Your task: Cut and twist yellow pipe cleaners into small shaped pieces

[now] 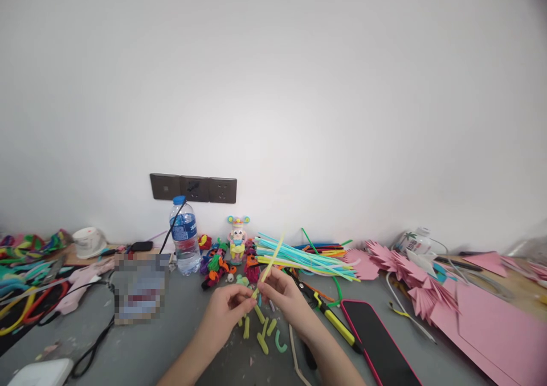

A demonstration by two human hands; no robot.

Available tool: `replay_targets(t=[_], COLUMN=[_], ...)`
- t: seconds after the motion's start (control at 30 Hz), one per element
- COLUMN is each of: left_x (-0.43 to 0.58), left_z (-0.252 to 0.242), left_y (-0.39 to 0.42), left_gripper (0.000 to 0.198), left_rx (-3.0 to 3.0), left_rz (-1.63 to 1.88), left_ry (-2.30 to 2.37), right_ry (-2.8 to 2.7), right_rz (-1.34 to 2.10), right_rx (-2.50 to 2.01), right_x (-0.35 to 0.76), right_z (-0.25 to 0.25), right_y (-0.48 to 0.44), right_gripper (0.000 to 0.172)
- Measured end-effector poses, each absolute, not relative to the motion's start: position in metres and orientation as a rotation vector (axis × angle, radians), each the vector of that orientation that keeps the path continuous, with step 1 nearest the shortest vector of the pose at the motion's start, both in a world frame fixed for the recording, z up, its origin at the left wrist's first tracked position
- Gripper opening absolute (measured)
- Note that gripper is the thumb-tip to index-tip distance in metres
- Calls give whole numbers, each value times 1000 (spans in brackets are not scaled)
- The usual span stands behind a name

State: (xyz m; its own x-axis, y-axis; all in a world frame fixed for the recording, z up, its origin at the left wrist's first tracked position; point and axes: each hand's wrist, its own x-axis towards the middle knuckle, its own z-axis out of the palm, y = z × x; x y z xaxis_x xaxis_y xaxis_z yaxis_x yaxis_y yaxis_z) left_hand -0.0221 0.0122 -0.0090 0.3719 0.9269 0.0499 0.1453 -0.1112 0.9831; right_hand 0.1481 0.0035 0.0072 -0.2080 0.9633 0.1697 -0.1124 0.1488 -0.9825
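Note:
Between my two hands, a yellow pipe cleaner (273, 259) slants up and to the right. My left hand (233, 306) pinches its lower end with thumb and forefinger. Just above that, my right hand (280, 295) has its fingers closed on the same pipe cleaner. Below the hands, several short yellow-green twisted pieces (262, 342) lie on the grey table (171, 354). A curved mint-green piece (280, 342) rests beside them. Past the hands, a bundle of blue and yellow pipe cleaners (307, 256) lies near the wall.
A water bottle (185, 243) and a small toy figure (237, 240) stand by the wall. To the right are yellow-handled pliers (337, 323), a phone (378, 340) and folded pink paper (491, 329). At left lie a black cable (96, 343) and a pink glue gun (77, 289).

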Motion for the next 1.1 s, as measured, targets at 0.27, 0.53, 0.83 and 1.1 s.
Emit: replay_targets(t=[0.27,0.53,0.83,1.1], left_x=[-20,-19,-16,-17], left_z=[3,2,3,6], left_y=[7,4,3,3], left_gripper=[37,41,39,33], left_rx=[1397,1039,826,832], left_rz=[912,951,995,1062], left_ry=[922,829,712,702], right_ry=[-1418,-1578,-1818,-1830], right_rz=[1186,890,616,674], right_rx=[-867,-857,-865,-833], right_x=[148,146,142,142], right_z=[2,10,10,14], right_y=[7,1,-3,-7], right_gripper=[28,17,16,12])
